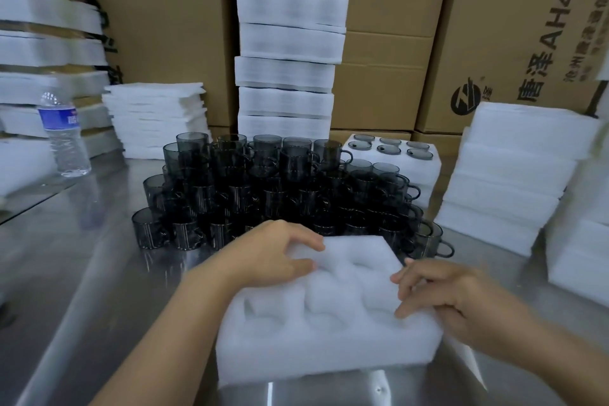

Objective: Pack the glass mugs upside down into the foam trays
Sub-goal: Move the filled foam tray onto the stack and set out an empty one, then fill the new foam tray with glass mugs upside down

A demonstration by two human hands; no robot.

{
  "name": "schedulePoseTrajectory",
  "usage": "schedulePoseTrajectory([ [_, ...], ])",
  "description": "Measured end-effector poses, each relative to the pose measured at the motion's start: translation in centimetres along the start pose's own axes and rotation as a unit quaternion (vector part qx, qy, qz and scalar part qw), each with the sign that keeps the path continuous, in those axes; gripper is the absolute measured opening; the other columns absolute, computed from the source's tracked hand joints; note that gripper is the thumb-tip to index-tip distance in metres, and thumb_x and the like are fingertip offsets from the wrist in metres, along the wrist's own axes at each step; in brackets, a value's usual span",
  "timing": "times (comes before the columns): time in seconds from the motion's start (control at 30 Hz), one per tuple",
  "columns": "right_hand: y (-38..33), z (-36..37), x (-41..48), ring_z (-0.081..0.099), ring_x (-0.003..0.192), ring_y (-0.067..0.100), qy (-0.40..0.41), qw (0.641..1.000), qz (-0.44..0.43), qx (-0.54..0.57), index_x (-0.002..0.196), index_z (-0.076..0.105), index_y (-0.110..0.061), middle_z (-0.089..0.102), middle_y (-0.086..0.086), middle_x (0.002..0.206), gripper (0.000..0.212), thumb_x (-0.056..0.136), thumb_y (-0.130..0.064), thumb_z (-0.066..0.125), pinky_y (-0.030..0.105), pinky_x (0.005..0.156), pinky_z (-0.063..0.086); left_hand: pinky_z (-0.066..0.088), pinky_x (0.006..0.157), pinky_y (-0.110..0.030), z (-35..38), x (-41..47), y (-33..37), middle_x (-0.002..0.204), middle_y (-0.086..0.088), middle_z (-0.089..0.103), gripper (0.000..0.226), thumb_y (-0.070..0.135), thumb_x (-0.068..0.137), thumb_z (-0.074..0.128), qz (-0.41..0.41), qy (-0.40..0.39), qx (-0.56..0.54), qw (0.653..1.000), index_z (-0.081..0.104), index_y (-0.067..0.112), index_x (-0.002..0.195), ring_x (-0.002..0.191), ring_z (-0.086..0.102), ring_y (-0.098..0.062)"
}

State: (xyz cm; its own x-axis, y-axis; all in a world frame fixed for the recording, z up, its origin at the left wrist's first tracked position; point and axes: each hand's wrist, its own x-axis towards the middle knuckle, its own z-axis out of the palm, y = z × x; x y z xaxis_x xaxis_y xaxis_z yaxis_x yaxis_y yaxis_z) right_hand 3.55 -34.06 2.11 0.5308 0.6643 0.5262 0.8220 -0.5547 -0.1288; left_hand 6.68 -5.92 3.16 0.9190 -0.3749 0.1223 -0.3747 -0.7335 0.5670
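Observation:
A white foam tray (316,343) with several round hollows lies on the steel table right in front of me, its hollows bare. My left hand (276,254) rests on its far left corner with the fingers spread and loosely bent. My right hand (441,293) holds its right edge, fingers curled over the rim. Behind the tray stands a stacked pile of smoky dark glass mugs (270,191), several layers high. A filled foam tray (392,155) at the back right shows mug bases up.
Stacks of white foam trays stand at the back centre (286,69), back left (158,119) and right (514,175). A water bottle (64,138) stands at the left on the steel table (82,273). Cardboard boxes (510,26) wall off the back.

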Motion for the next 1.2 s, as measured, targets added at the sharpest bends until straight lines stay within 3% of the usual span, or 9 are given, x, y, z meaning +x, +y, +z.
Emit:
schedulePoseTrajectory([
  [0.07, 0.1, -0.8, 1.5, 0.063, 0.086, -0.006, -0.012, 0.994, 0.077, 0.070, 0.078, 0.076, -0.029, 0.068, -0.018, 0.085, 0.057, 0.071, 0.018, 0.044, 0.013, 0.077, 0.048, 0.032, 0.101, -0.014, 0.5, 0.2, 0.1, 0.123, 0.026, 0.055, 0.024, 0.022, 0.087, 0.065, 0.009, 0.012, -0.020, 1.000, 0.069, 0.032, 0.109, 0.118, 0.048, 0.006],
  [0.13, 0.0, -1.4, 3.6, 0.062, 0.081, -0.003, -0.002, 0.984, 0.143, 0.110, 0.077, 0.078, -0.022, 0.069, -0.011, 0.080, 0.055, 0.076, 0.023, 0.046, 0.009, 0.072, 0.045, 0.033, 0.103, -0.018, 0.9, 0.3, 0.2, 0.121, 0.025, 0.054, 0.022, 0.018, 0.087, 0.065, 0.017, 0.021, -0.033, 0.999, 0.070, 0.030, 0.105, 0.118, 0.048, 0.004],
  [0.27, -0.4, -1.3, 8.3, 0.060, 0.078, -0.001, 0.053, 0.974, 0.194, 0.108, 0.080, 0.069, -0.038, 0.064, -0.019, 0.084, 0.045, 0.084, 0.003, 0.053, 0.014, 0.071, 0.044, 0.032, 0.100, -0.014, 1.2, 0.6, 0.4, 0.123, 0.021, 0.055, 0.024, 0.014, 0.086, 0.064, 0.035, 0.028, -0.044, 0.998, 0.071, 0.031, 0.102, 0.117, 0.048, 0.003],
  [0.37, -0.4, -0.3, 12.9, 0.056, 0.082, -0.003, 0.054, 0.974, 0.201, 0.086, 0.099, 0.068, -0.035, 0.058, -0.012, 0.104, 0.031, 0.086, -0.010, 0.055, 0.003, 0.071, 0.036, 0.034, 0.102, -0.018, 1.4, 0.9, 0.6, 0.124, 0.013, 0.057, 0.025, 0.010, 0.083, 0.065, 0.057, 0.038, -0.036, 0.997, 0.072, 0.025, 0.102, 0.117, 0.051, -0.002],
  [0.47, 0.0, 1.2, 17.5, 0.050, 0.098, 0.010, 0.002, 0.975, 0.217, 0.052, 0.130, 0.053, -0.026, 0.042, 0.000, 0.129, 0.040, 0.090, -0.019, 0.052, 0.016, 0.084, 0.034, 0.035, 0.104, -0.022, 1.6, 1.0, 0.8, 0.123, 0.012, 0.057, 0.023, 0.010, 0.083, 0.066, 0.060, 0.041, -0.038, 0.997, 0.073, 0.022, 0.102, 0.118, 0.051, -0.005],
  [0.57, -0.1, 3.1, 20.0, 0.047, 0.115, 0.024, -0.004, 0.970, 0.239, 0.045, 0.142, 0.037, -0.024, 0.030, 0.007, 0.141, 0.051, 0.092, -0.018, 0.047, 0.027, 0.087, 0.035, 0.035, 0.104, -0.022, 1.5, 1.0, 0.6, 0.121, 0.013, 0.058, 0.022, 0.010, 0.083, 0.066, 0.060, 0.041, -0.053, 0.996, 0.073, 0.021, 0.101, 0.117, 0.052, -0.003],
  [0.73, -0.3, 6.5, 20.2, 0.055, 0.102, 0.033, 0.051, 0.963, 0.263, -0.003, 0.140, 0.039, -0.015, 0.027, 0.012, 0.142, 0.045, 0.095, -0.015, 0.043, 0.033, 0.080, 0.043, 0.039, 0.102, -0.023, 1.4, 1.1, 0.8, 0.114, 0.007, 0.062, 0.021, 0.002, 0.081, 0.066, 0.063, 0.050, -0.091, 0.993, 0.074, 0.014, 0.098, 0.112, 0.056, -0.006],
  [0.97, -0.2, 8.2, 19.4, 0.058, 0.098, 0.036, 0.112, 0.961, 0.251, 0.009, 0.127, 0.048, -0.012, 0.034, 0.013, 0.140, 0.031, 0.097, -0.019, 0.050, 0.037, 0.078, 0.047, 0.042, 0.083, -0.011, 1.4, 1.0, 1.0, 0.099, 0.005, 0.066, 0.021, -0.004, 0.080, 0.063, 0.062, 0.061, -0.130, 0.988, 0.073, 0.011, 0.092, 0.094, 0.061, -0.003],
  [1.2, -1.0, 6.0, 19.6, 0.054, 0.083, 0.029, 0.143, 0.954, 0.262, 0.021, 0.118, 0.051, -0.011, 0.038, 0.010, 0.125, 0.025, 0.095, -0.019, 0.055, 0.030, 0.070, 0.039, 0.042, 0.094, -0.015, 1.7, 1.5, 0.6, 0.103, 0.010, 0.066, 0.022, -0.002, 0.081, 0.065, 0.046, 0.068, -0.143, 0.986, 0.073, 0.016, 0.090, 0.102, 0.060, 0.000],
])
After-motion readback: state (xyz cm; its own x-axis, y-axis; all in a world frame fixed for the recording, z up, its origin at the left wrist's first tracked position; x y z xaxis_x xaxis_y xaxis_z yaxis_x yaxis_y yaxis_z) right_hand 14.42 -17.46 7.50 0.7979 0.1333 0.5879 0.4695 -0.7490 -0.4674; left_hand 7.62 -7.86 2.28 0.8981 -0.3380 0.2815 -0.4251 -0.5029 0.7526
